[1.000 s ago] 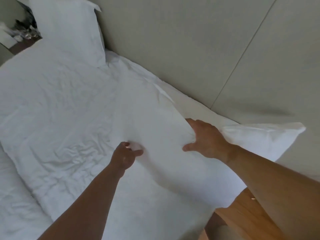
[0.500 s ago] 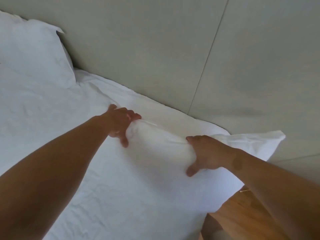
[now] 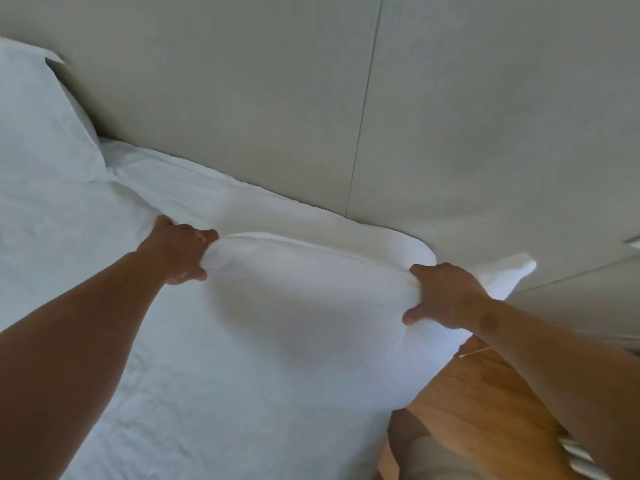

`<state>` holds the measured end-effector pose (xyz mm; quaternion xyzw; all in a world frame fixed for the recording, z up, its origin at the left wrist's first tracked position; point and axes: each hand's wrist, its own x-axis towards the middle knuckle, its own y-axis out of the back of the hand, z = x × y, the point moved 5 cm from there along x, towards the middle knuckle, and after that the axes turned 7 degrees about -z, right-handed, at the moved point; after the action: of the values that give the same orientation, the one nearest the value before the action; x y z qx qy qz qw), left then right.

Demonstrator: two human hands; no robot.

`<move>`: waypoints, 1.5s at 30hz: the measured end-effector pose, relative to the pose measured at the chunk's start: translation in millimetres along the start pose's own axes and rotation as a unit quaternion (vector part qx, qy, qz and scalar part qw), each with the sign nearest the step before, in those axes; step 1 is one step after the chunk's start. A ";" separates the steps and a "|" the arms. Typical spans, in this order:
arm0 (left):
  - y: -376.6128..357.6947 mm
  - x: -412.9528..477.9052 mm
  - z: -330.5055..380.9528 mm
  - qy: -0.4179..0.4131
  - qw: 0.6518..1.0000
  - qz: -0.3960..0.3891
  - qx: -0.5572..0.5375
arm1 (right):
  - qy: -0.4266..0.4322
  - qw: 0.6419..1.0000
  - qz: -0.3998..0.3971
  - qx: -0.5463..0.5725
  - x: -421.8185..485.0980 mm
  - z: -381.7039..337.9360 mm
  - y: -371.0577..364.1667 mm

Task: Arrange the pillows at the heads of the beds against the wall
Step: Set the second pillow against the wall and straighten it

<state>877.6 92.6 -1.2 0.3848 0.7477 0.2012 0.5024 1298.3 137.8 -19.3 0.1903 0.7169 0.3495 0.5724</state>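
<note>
Both hands grip one white pillow (image 3: pixel 311 306) at the head end of the bed (image 3: pixel 173 393), close to the bed's right edge.

Left hand (image 3: pixel 180 251): closed on the pillow's upper left corner. The fingers (image 3: pixel 204 235) are curled together over the bunched fabric, and the thumb presses in from the near side. The forearm reaches in from the lower left.

Right hand (image 3: pixel 446 296): closed on the pillow's upper right part. The fingers wrap over the top edge and are mostly hidden in the fabric; the thumb (image 3: pixel 412 317) presses against the near face. The pillowcase flap (image 3: pixel 509 275) sticks out past this hand and past the right edge of the bed.

Pillow position: it lies partly on the bed cover, with its top edge raised between the two hands. The top edge is near the wall (image 3: pixel 450 116) but apart from it; a strip of white sheet (image 3: pixel 277 209) shows between them.

A second pillow (image 3: pixel 38 116) stands upright against the wall at the far left, at the head of the bed, well apart from the held pillow.

Wooden floor (image 3: pixel 467 410) shows beside the right edge of the bed.
</note>
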 end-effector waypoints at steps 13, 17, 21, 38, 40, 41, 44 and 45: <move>82.5 1.1 -22.3 0.037 0.996 0.073 0.040 | 0.017 0.997 0.072 0.003 -13.5 15.1 53.3; 121.6 17.0 -30.8 0.056 0.992 0.106 0.031 | 0.032 0.993 0.112 0.002 -12.4 20.1 93.4; 154.9 43.4 -39.9 0.062 0.990 0.126 0.009 | 0.027 0.990 0.141 -0.005 9.6 25.5 132.1; 140.3 156.8 -79.6 0.113 0.992 0.039 0.044 | 0.037 0.993 0.108 -0.040 62.9 53.8 138.5; 143.3 157.4 -82.4 0.108 0.991 0.060 0.057 | 0.028 0.992 0.123 -0.021 62.4 57.0 140.8; 146.9 156.3 -82.8 0.105 0.990 0.069 0.059 | 0.022 0.990 0.136 -0.018 63.7 57.0 144.4; 157.1 148.1 -88.2 0.096 0.990 0.079 0.060 | 0.005 0.987 0.162 -0.006 65.3 53.7 157.6; 160.5 146.5 -91.6 0.094 0.990 0.082 0.064 | 0.003 0.985 0.173 0.000 65.1 54.1 161.4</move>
<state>825.3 314.4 59.7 0.4553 0.7687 0.2288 0.3865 1311.6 307.1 46.5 0.3107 0.6751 0.4440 0.5007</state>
